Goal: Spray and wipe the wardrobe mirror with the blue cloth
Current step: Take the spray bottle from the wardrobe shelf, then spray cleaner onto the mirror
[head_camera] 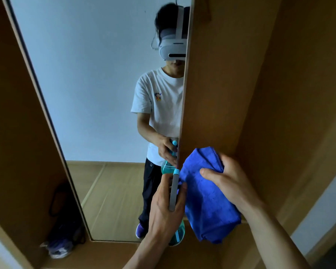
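The left grip (163, 208) is closed round the top of a spray bottle (173, 193), with the thumb on one side of its grey head and the fingers curled over the other. The turquoise nozzle points up at the right edge of the mirror. The bottle's clear turquoise body shows below the hand, with liquid in it.

The right grip (229, 181) clutches the blue cloth (206, 195). The thumb lies across the front and the fingers are tucked behind the bunched top. The cloth hangs down in folds just beside the bottle, in front of the brown wardrobe panel (231, 74) to the right of the glass. Whether it touches that panel cannot be told.

The wardrobe mirror (105, 94) stands tall and narrow in a pale frame, to the left of both hands. It reflects the person in a white T-shirt, dark trousers and a white headset, holding the bottle before a pale wall and a wooden floor.

Left of the mirror, low in the wardrobe, sits a dark bag (66, 214). A crumpled plastic bag (55, 248) lies just in front of it.
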{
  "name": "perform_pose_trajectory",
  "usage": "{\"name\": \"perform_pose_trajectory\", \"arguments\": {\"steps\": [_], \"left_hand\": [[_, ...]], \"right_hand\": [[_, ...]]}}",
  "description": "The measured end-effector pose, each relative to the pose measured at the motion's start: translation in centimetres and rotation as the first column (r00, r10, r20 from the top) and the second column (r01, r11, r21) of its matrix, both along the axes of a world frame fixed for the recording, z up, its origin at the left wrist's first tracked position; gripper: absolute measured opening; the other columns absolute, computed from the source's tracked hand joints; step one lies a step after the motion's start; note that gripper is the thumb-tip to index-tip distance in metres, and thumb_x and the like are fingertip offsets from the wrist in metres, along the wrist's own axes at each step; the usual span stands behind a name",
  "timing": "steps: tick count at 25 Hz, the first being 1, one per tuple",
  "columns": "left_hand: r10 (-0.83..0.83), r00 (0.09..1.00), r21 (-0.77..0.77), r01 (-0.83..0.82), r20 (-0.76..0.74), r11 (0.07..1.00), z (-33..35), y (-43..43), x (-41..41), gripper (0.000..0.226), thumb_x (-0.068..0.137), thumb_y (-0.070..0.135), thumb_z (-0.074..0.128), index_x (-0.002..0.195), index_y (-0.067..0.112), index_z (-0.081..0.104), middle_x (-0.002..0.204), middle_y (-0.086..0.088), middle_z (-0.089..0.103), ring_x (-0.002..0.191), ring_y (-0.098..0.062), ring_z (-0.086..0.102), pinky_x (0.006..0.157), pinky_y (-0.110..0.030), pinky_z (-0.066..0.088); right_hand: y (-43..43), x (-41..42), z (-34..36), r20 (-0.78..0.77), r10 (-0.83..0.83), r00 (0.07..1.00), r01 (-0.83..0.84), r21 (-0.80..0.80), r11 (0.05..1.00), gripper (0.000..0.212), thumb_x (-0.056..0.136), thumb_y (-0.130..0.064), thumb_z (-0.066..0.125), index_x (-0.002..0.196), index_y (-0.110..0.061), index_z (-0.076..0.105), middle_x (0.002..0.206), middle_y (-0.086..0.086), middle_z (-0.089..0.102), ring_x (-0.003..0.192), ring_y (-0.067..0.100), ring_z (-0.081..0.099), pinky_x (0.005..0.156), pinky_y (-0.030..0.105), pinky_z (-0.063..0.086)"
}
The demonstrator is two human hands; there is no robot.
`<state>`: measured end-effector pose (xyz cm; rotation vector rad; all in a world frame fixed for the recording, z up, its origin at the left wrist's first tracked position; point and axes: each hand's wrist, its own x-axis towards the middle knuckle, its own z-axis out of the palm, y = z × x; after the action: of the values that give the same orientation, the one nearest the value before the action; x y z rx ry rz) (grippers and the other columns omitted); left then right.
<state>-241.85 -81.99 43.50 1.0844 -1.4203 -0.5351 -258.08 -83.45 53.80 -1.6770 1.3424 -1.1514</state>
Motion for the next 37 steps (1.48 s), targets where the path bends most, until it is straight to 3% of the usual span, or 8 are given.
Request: {"name": "perform_pose_trajectory", "arguments": {"steps": [2, 6, 12, 16, 20, 23, 29, 37], "left_hand": [[0.021, 1.0, 0.003, -0.021, 0.014, 1.0, 0.4, 0.9, 2.1, 0.019, 0.099, 0.037, 0.06, 0.098, 0.022, 0.049, 0.079, 0.004, 0.061, 0.063, -0.018, 0.058, 0.053, -0.033, 0.047], [0.069, 0.998, 0.015, -0.069, 0.011, 0.998, 1.2, 2.2, 6.2, 0.021, 0.099, 0.043, 0.057, 0.098, 0.024, 0.048, 0.074, 0.004, 0.059, 0.06, -0.02, 0.057, 0.053, -0.046, 0.049], [0.101, 0.995, 0.004, -0.101, 0.02, 0.995, 2.2, 3.9, 12.3, 0.017, 0.1, 0.04, 0.058, 0.099, 0.028, 0.046, 0.073, 0.003, 0.059, 0.059, -0.015, 0.055, 0.051, -0.025, 0.039], [0.126, 0.992, 0.033, -0.126, 0.005, 0.991, 3.0, 4.9, 14.8, 0.022, 0.098, 0.045, 0.059, 0.096, 0.029, 0.044, 0.07, 0.006, 0.058, 0.061, -0.017, 0.056, 0.055, -0.03, 0.039], [0.102, 0.994, 0.038, -0.101, -0.038, 0.994, 4.2, 5.7, 15.9, 0.026, 0.096, 0.053, 0.057, 0.097, 0.03, 0.046, 0.073, 0.007, 0.06, 0.061, -0.015, 0.058, 0.056, -0.029, 0.041], [0.088, 0.994, 0.04, -0.085, -0.059, 0.996, 5.2, 6.0, 15.9, 0.03, 0.095, 0.056, 0.055, 0.097, 0.028, 0.046, 0.071, 0.007, 0.062, 0.06, -0.014, 0.059, 0.056, -0.033, 0.045], [0.045, 0.992, 0.056, -0.038, -0.12, 0.998, 7.1, 6.2, 14.9, 0.048, 0.088, 0.068, 0.059, 0.107, 0.025, 0.049, 0.086, 0.012, 0.067, 0.072, -0.012, 0.066, 0.064, -0.048, 0.058], [0.011, 0.978, 0.03, -0.005, -0.21, 1.0, 9.8, 5.0, 14.4, 0.041, 0.083, 0.043, 0.076, 0.107, 0.02, 0.051, 0.083, 0.018, 0.063, 0.074, 0.002, 0.061, 0.062, -0.021, 0.051]], "right_hand": [[0.8, 2.3, 0.7, -0.005, 0.045, 0.999, -0.045, -0.032, 0.998, 0.017, 0.081, -0.024, 0.067, 0.098, -0.023, 0.068, 0.095, 0.017, 0.071, 0.091, 0.042, 0.067, 0.08, 0.061, 0.053], [2.5, 6.4, 1.8, 0.039, 0.083, 0.996, -0.08, -0.087, 0.993, 0.024, 0.092, -0.011, 0.065, 0.106, -0.031, 0.068, 0.099, -0.001, 0.074, 0.094, 0.021, 0.07, 0.09, 0.048, 0.056], [4.4, 12.4, 1.0, 0.076, 0.144, 0.987, -0.133, -0.133, 0.982, 0.026, 0.099, -0.013, 0.06, 0.119, -0.029, 0.056, 0.11, -0.01, 0.069, 0.106, 0.009, 0.066, 0.099, 0.04, 0.051], [5.5, 15.2, 1.1, 0.092, 0.127, 0.988, -0.11, -0.173, 0.979, 0.028, 0.1, -0.01, 0.056, 0.118, -0.032, 0.054, 0.107, -0.013, 0.067, 0.103, 0.007, 0.064, 0.094, 0.033, 0.048], [5.8, 17.0, 0.7, 0.265, 0.154, 0.952, -0.138, -0.077, 0.987, 0.027, 0.1, -0.01, 0.057, 0.114, -0.033, 0.06, 0.112, -0.003, 0.071, 0.108, 0.019, 0.067, 0.099, 0.046, 0.05], [6.0, 17.4, 0.8, 0.491, 0.125, 0.862, -0.181, 0.068, 0.981, 0.027, 0.095, -0.008, 0.062, 0.12, -0.017, 0.065, 0.115, 0.01, 0.074, 0.107, 0.028, 0.071, 0.099, 0.049, 0.052], [5.8, 17.0, 1.5, 0.46, 0.162, 0.873, -0.236, 0.109, 0.965, 0.031, 0.083, -0.011, 0.074, 0.113, -0.008, 0.071, 0.106, 0.013, 0.076, 0.101, 0.029, 0.072, 0.092, 0.044, 0.057], [3.5, 15.4, 2.6, 0.495, 0.201, 0.845, -0.284, 0.097, 0.954, 0.028, 0.09, -0.008, 0.067, 0.118, -0.012, 0.069, 0.108, 0.008, 0.076, 0.103, 0.025, 0.072, 0.086, 0.036, 0.059]]}}
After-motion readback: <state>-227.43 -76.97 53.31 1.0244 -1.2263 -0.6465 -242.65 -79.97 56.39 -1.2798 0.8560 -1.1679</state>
